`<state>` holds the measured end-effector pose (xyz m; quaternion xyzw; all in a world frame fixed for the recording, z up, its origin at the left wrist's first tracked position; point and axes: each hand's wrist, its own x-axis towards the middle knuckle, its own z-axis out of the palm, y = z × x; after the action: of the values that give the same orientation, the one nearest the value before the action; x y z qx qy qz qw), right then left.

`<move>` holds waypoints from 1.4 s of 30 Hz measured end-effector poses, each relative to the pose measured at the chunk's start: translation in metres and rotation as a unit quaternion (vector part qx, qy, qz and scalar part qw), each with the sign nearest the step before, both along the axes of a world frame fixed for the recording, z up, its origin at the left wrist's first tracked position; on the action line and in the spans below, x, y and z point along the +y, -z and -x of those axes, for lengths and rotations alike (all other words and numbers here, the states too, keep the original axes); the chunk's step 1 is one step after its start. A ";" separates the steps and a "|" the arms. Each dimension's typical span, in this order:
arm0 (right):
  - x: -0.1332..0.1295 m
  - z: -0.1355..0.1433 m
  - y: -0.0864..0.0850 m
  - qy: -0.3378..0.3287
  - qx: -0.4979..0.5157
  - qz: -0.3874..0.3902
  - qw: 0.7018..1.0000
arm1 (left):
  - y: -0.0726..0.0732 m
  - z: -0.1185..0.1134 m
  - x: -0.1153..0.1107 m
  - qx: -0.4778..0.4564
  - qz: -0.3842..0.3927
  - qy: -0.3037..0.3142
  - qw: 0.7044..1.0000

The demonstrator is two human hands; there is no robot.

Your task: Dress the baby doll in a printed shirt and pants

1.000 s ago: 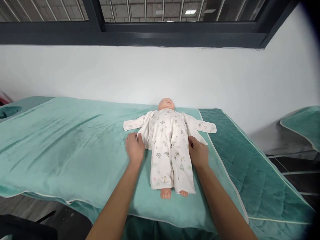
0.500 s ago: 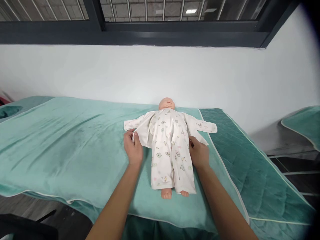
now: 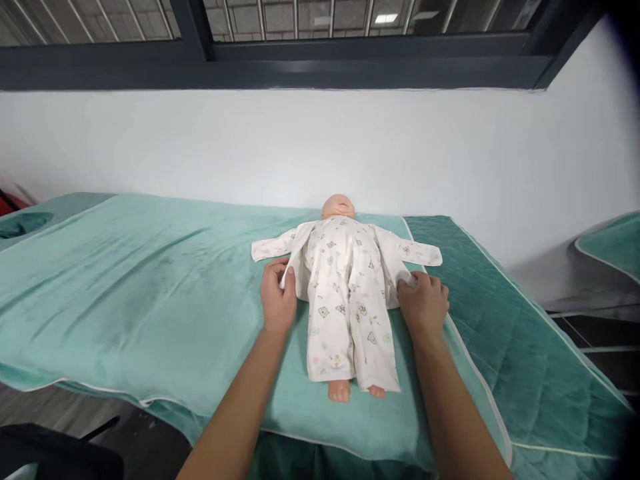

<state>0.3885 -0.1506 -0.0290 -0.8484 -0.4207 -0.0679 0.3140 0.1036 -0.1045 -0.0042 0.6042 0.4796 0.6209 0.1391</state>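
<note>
A baby doll (image 3: 339, 205) lies on its back, head toward the wall and bare feet toward me. It wears white printed trousers (image 3: 333, 327) pulled high over its torso. A white printed baby jacket (image 3: 393, 257) lies open around it, both sleeves spread out sideways. My left hand (image 3: 278, 293) pinches the jacket's front flap on the left, beside the doll's waist. On the other side my right hand (image 3: 424, 300) pinches the edge of the right flap between thumb and fingers. The doll's hands are hidden in the sleeves.
Under the doll is a light green blanket (image 3: 125, 287) over a bed. A darker quilted cover (image 3: 520, 333) extends to the right. Behind stands a white wall (image 3: 250, 147) below a dark window frame (image 3: 350, 70). A black object (image 3: 60, 453) is at the lower left.
My right hand has moved outward to the right, from beside the trousers to the right flap's edge. My left hand has drawn the left flap slightly inward.
</note>
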 end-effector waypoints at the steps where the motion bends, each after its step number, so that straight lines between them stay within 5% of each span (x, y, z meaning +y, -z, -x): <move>1: -0.001 0.001 -0.001 0.007 -0.006 0.014 1.000 | 0.000 0.000 0.000 0.002 0.003 -0.001 1.000; 10: -0.002 0.001 -0.009 -0.018 0.046 0.045 0.998 | 0.000 0.000 -0.001 0.005 0.002 0.006 1.000; 16: -0.004 -0.004 -0.004 -0.042 0.193 -0.120 0.973 | 0.000 0.000 -0.001 0.011 0.007 0.009 1.000; 20: -0.002 -0.012 0.000 -0.041 0.326 -0.249 0.911 | 0.000 0.000 -0.001 0.013 0.011 0.007 1.000; 26: -0.003 -0.011 -0.010 -0.082 0.503 -0.382 0.771 | 0.001 0.000 0.001 0.019 0.016 -0.001 1.000; 32: -0.004 -0.009 -0.018 -0.120 0.572 -0.369 0.723 | -0.002 0.000 0.000 0.020 0.011 0.012 1.000; 35: -0.001 -0.002 -0.034 -0.163 0.558 -0.358 0.731 | -0.006 0.001 -0.002 0.016 0.010 0.037 0.999; 38: -0.001 0.019 -0.064 -0.267 0.446 -0.347 0.780 | -0.005 0.005 -0.001 -0.034 0.045 0.037 0.998; 40: -0.004 0.036 -0.083 -0.378 0.303 -0.247 0.839 | 0.000 0.010 0.003 -0.073 0.089 0.026 0.993; 42: -0.009 0.050 -0.094 -0.478 0.139 -0.089 0.863 | 0.005 0.014 0.008 -0.106 0.127 0.026 0.986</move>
<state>0.3385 -0.1596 0.0655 -0.5123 -0.7188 0.1719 0.4374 0.0896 -0.0968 -0.0095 0.5249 0.5215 0.6112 0.2809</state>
